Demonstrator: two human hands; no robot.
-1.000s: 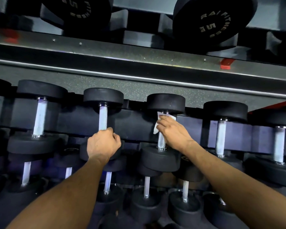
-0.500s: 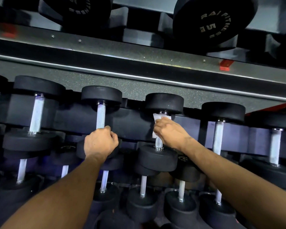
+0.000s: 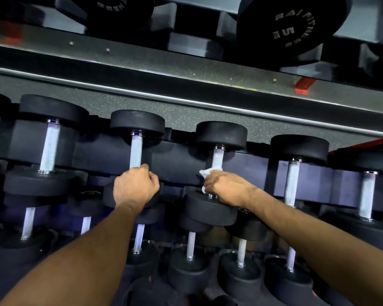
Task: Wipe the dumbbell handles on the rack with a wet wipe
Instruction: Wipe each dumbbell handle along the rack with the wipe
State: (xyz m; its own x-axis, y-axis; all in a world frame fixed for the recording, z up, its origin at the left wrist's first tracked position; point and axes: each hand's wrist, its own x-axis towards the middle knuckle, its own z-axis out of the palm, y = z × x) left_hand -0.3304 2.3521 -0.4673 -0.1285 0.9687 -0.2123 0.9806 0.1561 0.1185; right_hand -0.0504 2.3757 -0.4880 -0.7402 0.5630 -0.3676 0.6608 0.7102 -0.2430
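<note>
While the wipe is at work on 1 handle only, the task reads as partly done at best. Head view, the 1 view supplied:

- Right hand [image 3: 227,187]: fingers curled round the wet wipe [image 3: 209,174], pressed to the low end of the third handle [image 3: 217,159] in the middle tier, just above that dumbbell's near head.
- Left hand [image 3: 136,187]: fingers wrapped round the foot of the second handle [image 3: 135,151], holding it, no wipe.
- Rack [image 3: 186,89]: first handle [image 3: 49,145], fourth handle [image 3: 291,182] and fifth handle [image 3: 367,195] untouched by either hand; a lower row of handles lies beneath (whether any is already wiped cannot be told from its look).
- Left to do, by judgement: the rest of this stroke, then the remaining handles.
- Change against the frame 0.5 s back: the wipe sat near the top collar of the third handle; it is now at the bottom, with bare knurling showing above. Left hand's grip unchanged.
</note>
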